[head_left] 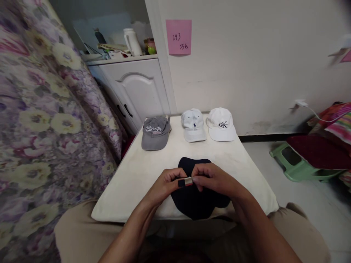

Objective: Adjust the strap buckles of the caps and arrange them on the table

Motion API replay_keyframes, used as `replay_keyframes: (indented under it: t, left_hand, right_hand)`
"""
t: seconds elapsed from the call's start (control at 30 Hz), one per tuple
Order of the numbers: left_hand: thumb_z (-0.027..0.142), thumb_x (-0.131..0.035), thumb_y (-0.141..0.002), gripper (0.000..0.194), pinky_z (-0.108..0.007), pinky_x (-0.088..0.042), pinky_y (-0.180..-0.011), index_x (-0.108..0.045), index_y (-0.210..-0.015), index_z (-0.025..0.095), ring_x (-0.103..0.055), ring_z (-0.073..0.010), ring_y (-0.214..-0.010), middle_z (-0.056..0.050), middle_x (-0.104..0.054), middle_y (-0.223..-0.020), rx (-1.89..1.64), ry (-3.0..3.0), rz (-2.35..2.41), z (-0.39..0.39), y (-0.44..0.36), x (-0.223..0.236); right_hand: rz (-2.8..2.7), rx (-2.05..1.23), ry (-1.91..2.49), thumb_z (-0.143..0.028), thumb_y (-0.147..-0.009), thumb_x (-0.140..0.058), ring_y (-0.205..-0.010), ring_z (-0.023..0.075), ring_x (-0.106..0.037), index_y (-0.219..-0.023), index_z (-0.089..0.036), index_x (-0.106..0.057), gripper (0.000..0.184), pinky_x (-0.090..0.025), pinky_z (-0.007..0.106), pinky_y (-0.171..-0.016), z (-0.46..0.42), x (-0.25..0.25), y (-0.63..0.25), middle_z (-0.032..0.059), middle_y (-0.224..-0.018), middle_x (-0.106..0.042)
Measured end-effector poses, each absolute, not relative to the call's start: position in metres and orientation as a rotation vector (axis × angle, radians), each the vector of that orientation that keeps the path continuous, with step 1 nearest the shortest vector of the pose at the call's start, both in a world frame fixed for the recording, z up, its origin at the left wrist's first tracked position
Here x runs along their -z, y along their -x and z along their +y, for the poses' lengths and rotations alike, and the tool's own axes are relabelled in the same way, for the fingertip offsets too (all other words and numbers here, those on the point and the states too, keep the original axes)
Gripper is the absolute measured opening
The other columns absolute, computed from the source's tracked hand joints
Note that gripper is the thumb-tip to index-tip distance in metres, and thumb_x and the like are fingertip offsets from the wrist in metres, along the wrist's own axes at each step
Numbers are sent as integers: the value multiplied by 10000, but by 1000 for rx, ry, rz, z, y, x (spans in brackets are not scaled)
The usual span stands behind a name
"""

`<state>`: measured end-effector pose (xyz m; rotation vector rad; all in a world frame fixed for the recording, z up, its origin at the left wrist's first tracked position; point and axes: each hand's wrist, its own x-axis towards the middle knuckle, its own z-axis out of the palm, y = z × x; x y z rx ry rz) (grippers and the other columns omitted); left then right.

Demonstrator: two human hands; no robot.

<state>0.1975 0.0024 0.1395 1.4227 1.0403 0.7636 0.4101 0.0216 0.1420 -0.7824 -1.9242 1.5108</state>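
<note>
Pinches the short dark strap (181,183) with the left hand (168,182), thumb on top and forefinger curled beneath, apparently to steady it beside the metal-toned clasp (188,180). Pinches the clasp's right end between thumb and forefinger of the right hand (210,177), probably to keep strap and clasp in line; cannot tell from this view whether on metal or on strap tip, owing to the curled fingers in front. Directly below both sets of fingers: the dark baseball cap (194,206), resting on the cream-covered table (137,179) near its front edge, presumably for support and short reach. Raises the strap over the dark fabric, exposing the clasp to view from above. Beyond the left fingers, toward the far left corner: the grey "Always" cap (155,140). Straight beyond the fingers: the pale blue cap with small rider emblem (194,126); beyond the right fingers and just beside it, the white "CK" cap (221,126), both with brims toward the fingers. Limiting room under the fingers: the bulk of the dark baseball cap. Well to the left of the fingers: the floral curtain (41,128); well to the right, the green stool (293,166).
</note>
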Motion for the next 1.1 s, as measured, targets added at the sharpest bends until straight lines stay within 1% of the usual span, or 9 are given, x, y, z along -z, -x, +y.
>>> replay_keyframes:
  t: [0.13,0.2,0.3,0.4,0.63,0.73,0.83,1.1]
  left_hand:
    - [422,-717,-770,317,-221,-243,-553,-588,-690,143,-357,-99,-590,37,-474,-617,-769,-1407,1020,4,-195,-138]
    - [430,-719,-765,322,-221,-249,-555,-590,-694,143,-362,-99,-585,37,-480,-613,-769,-1392,1013,4,-195,-139]
    - [445,-729,-747,333,-220,-250,-549,-597,-689,145,-366,-99,-576,37,-482,-609,-754,-1387,1019,3,-197,-140]
    - [420,-752,-720,318,-218,-260,-549,-599,-676,145,-368,-98,-577,38,-485,-611,-728,-1386,1021,3,-200,-141]
    - [376,-767,-698,286,-220,-264,-563,-602,-672,144,-386,-102,-593,36,-506,-622,-735,-1361,1036,3,-199,-140]
    - [369,-752,-719,275,-224,-261,-572,-601,-677,144,-382,-104,-602,38,-495,-629,-718,-1382,1040,3,-198,-139]
    - [381,-718,-760,283,-227,-248,-564,-586,-673,147,-360,-101,-598,43,-465,-628,-684,-1410,1034,2,-197,-138]
    - [359,-720,-754,273,-224,-243,-560,-565,-664,154,-342,-97,-602,53,-435,-635,-651,-1440,1027,2,-199,-138]
  right_hand:
    - [-1910,-1635,799,-307,-917,-576,-543,93,-485,-858,-177,-606,146,-356,213,-512,24,-140,-416,-9,-712,-652]
    - [-1917,-1667,809,-307,-918,-574,-521,87,-483,-854,-174,-594,149,-348,209,-493,25,-142,-419,-7,-710,-651]
    - [-1935,-1611,831,-271,-913,-569,-522,84,-468,-787,-173,-580,160,-344,209,-500,23,-145,-419,-14,-677,-629]
    - [-1954,-1562,833,-246,-905,-569,-548,87,-461,-763,-174,-590,160,-343,205,-510,22,-147,-418,-19,-664,-611]
    - [-1939,-1673,816,-307,-928,-552,-524,83,-471,-878,-166,-624,166,-347,207,-491,24,-144,-420,-9,-701,-635]
    - [-1969,-1623,820,-246,-894,-583,-572,96,-495,-834,-170,-630,108,-368,216,-538,25,-143,-421,-18,-674,-615]
    - [-1993,-1571,784,-208,-882,-583,-620,110,-511,-767,-176,-615,124,-386,236,-607,24,-144,-420,-28,-656,-592]
    - [-2036,-1561,793,-215,-904,-566,-604,105,-480,-766,-181,-608,148,-349,236,-584,21,-146,-419,-36,-652,-576]
